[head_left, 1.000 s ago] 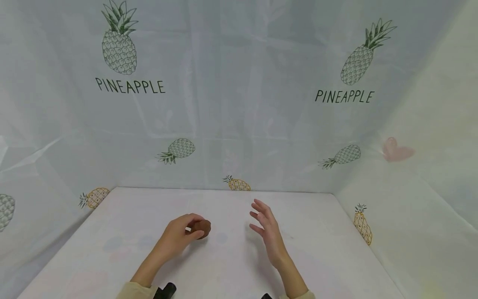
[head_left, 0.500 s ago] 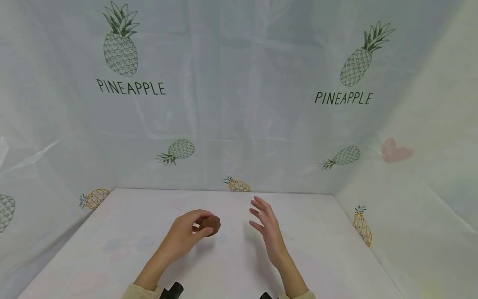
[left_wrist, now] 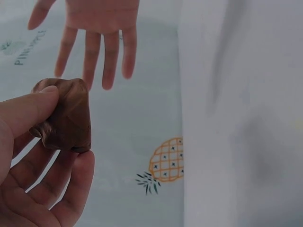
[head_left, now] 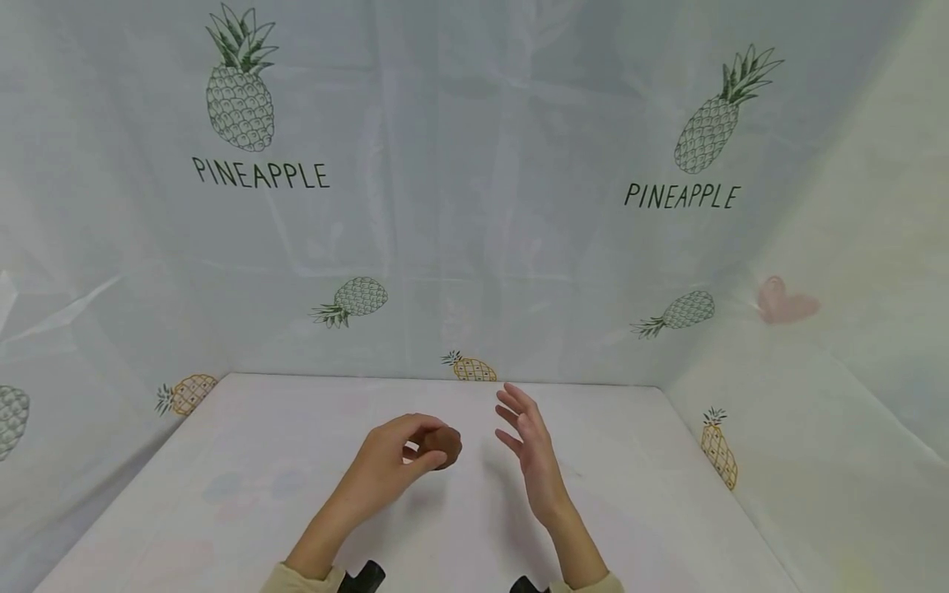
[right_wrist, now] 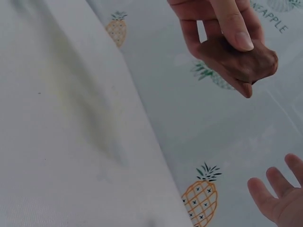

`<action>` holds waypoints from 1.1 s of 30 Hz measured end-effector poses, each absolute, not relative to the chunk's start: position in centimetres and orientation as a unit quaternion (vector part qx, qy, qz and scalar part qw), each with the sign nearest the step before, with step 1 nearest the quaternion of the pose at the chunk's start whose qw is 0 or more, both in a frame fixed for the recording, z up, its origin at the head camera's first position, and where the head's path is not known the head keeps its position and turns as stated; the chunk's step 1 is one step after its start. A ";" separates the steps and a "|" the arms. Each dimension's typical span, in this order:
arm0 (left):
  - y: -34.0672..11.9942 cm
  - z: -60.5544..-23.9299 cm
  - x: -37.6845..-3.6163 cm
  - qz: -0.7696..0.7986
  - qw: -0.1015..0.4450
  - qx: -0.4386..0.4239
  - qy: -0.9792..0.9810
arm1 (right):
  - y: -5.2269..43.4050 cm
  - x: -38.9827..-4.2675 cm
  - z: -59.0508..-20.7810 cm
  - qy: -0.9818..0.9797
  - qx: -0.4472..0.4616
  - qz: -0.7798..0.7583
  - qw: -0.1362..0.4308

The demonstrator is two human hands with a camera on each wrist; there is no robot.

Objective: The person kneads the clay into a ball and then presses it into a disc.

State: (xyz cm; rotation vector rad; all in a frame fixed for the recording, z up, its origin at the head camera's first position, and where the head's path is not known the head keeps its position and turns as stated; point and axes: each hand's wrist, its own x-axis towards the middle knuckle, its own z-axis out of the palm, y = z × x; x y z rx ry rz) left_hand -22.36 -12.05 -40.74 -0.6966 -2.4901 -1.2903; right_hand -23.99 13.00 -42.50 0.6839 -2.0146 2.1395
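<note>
Between the thumb and fingers of my left hand (head_left: 387, 461) is a brown clay-like lump (head_left: 442, 447), held above the white table. The left wrist view shows the lump (left_wrist: 70, 116) with a smooth, creased surface and an uneven, blocky outline; the thumb presses its near face and the fingers support it from below. Part of it is hidden by the thumb. To its right, my right hand (head_left: 539, 465) hovers with nothing in it, palm turned toward the lump and fingers spread loosely. A gap separates the right fingertips from the lump.
The white tabletop (head_left: 630, 486) reaches back to a pale plastic sheet (head_left: 474, 206) printed with pineapples, which also lines both sides. Dark wrist devices (head_left: 363, 576) sit at the cuffs. Shadows of both hands fall on the tabletop.
My left hand has carried the brown lump to the right, closer to the right hand. The right hand has stayed nearly in place, its fingertips slightly farther forward.
</note>
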 end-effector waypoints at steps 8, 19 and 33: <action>-10.7 -40.5 -21.9 -0.462 0.116 -0.238 -0.846 | 12.9 -24.3 -42.7 -0.657 0.227 0.716 0.061; -9.4 -40.1 -21.9 -0.460 0.130 -0.256 -0.840 | 12.8 -24.5 -42.6 -0.624 0.262 0.733 0.070; -7.5 -40.0 -22.2 -0.475 0.132 -0.278 -0.825 | 12.9 -24.6 -42.2 -0.614 0.277 0.736 0.070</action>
